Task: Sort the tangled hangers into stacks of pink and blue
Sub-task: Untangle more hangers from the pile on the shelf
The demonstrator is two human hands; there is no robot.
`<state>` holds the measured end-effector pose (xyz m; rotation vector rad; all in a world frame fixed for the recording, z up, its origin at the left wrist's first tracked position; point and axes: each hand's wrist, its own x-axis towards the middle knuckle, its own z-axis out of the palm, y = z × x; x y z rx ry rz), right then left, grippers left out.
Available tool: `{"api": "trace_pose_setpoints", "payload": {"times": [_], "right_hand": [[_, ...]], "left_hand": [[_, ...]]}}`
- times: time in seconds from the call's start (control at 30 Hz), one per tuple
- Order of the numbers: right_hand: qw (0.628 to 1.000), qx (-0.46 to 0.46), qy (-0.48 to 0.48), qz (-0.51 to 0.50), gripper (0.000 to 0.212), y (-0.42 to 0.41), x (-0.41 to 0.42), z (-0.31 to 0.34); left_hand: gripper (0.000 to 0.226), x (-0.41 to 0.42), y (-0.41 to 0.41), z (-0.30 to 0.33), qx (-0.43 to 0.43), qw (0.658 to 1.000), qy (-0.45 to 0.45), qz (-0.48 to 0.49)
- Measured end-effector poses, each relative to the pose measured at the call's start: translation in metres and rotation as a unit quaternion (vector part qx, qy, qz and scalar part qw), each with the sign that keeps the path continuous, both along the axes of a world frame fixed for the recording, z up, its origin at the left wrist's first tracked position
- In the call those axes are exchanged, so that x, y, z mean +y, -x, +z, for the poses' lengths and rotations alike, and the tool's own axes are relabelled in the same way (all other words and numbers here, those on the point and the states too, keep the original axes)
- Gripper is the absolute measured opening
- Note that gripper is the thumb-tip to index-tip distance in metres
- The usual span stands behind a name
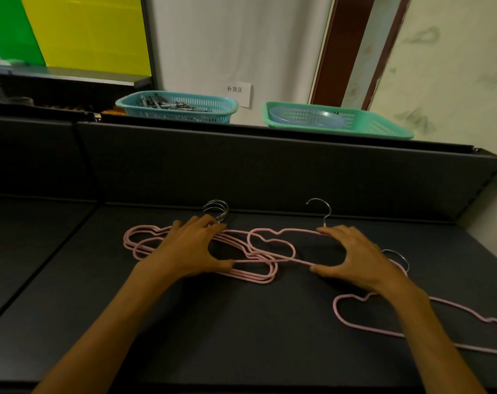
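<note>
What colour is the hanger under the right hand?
Pink, with a silver hook; head view: hanger, right hand.

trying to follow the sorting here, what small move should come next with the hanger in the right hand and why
Probably slide the single pink wire hanger in the right hand left onto the pink stack under the left hand: it only overlaps the stack's right end.

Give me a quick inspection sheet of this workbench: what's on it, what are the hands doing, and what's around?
Surface: dark table, dark back panel.
Job's things: pink hanger stack; single pink hanger overlapping it; another pink hanger at right. No blue hangers seen.
Clutter: nothing seen.
Hands: left hand grips the stack; right hand grips the single hanger.
Cables: nothing seen.
Surroundings: teal basket with metal clips, green basket, wall label.
</note>
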<state>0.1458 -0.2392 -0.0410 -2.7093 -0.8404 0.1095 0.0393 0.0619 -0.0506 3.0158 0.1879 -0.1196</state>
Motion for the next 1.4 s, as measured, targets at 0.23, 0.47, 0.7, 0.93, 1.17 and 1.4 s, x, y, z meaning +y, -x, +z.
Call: {"api": "trace_pose_setpoints", "payload": {"times": [0.23,0.47,0.7,0.93,1.17,1.4], "right_hand": [[1.0,0.0,-0.016,-0.012,0.088,0.003,-0.004,-0.004],[0.999,-0.025,-0.022,-0.015,0.088,0.009,-0.006,-0.003],[0.996,-0.071,-0.052,0.01,0.089,0.015,-0.008,-0.002],[0.988,-0.119,-0.094,0.031,0.089,0.035,0.015,0.004],[0.988,-0.093,-0.109,0.061,0.091,0.08,0.087,0.008],[0.983,-0.093,-0.115,0.112,0.092,0.162,0.21,0.005]], "left_hand": [[0.09,-0.005,-0.002,-0.002,0.003,1.0,-0.007,0.002],[0.091,-0.008,0.001,-0.007,-0.039,0.999,0.015,0.017],[0.095,-0.006,0.017,-0.005,-0.138,0.99,0.016,0.019],[0.098,0.014,0.06,0.004,-0.191,0.981,0.007,0.035],[0.101,0.073,0.14,0.005,-0.214,0.972,-0.038,0.084],[0.095,0.176,0.266,0.003,-0.213,0.961,-0.079,0.157]]}}
